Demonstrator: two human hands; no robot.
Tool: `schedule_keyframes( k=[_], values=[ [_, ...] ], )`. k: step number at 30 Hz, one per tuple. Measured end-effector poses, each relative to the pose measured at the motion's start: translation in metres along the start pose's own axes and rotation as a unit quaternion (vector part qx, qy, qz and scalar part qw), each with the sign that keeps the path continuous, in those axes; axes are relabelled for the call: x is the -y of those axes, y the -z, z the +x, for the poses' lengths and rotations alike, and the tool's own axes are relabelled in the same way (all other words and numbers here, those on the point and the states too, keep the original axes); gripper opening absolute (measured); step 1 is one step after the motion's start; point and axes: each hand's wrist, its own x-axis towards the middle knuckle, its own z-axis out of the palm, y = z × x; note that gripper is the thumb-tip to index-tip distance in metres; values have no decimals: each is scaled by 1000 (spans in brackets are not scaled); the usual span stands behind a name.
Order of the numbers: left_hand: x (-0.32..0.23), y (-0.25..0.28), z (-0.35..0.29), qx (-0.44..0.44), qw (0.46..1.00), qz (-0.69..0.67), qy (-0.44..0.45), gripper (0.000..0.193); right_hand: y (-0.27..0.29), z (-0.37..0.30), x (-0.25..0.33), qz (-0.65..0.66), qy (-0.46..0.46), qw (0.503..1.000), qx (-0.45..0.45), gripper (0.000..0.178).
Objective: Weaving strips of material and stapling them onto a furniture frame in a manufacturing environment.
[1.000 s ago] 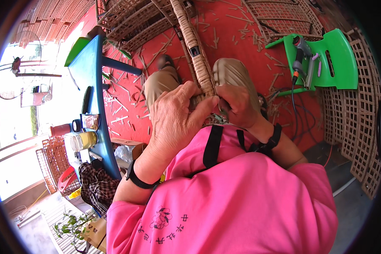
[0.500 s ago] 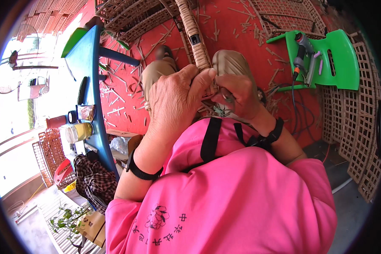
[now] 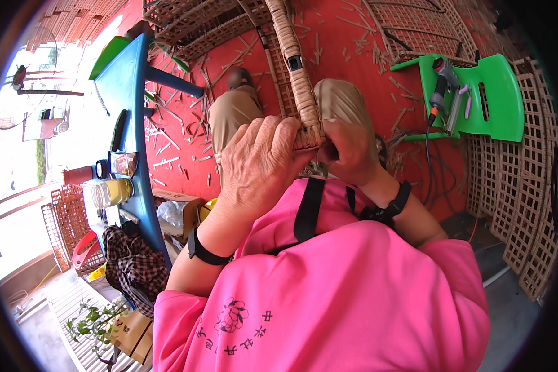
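A woven frame (image 3: 302, 93) with a bar wrapped in tan strip runs from the far edge to just above my lap. A small black piece (image 3: 294, 63) sits on the bar. My left hand (image 3: 257, 158) is closed on the bar's near end, fingers over its left side and the thumb reaching beneath. Beside the same end, my right hand (image 3: 353, 149) is curled closed against its right side. What its fingers pinch is hidden. My knees in tan trousers (image 3: 344, 102) flank the bar.
A green chair (image 3: 502, 99) at right holds a corded power tool (image 3: 443, 80). A blue table (image 3: 144, 124) at left bears a jar of yellow liquid (image 3: 113, 193). Woven panels (image 3: 508, 192) lean at right; strip offcuts (image 3: 167, 146) litter the red floor.
The bar's near end has come slightly down and right, showing its wrapped corner. My left fingers have shifted from pressing on top to lying along its side; my right hand has turned and lowered.
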Motion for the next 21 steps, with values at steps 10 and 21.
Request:
schedule_keyframes(
  k=[10,21],
  values=[
    [-2,-2,3,-1,999,-12,40,49,5,5,-10,0,40,999,18,44],
    [-13,17,28,110,967,-149,174,45,23,6,-12,91,-45,992,76,40]
  ],
)
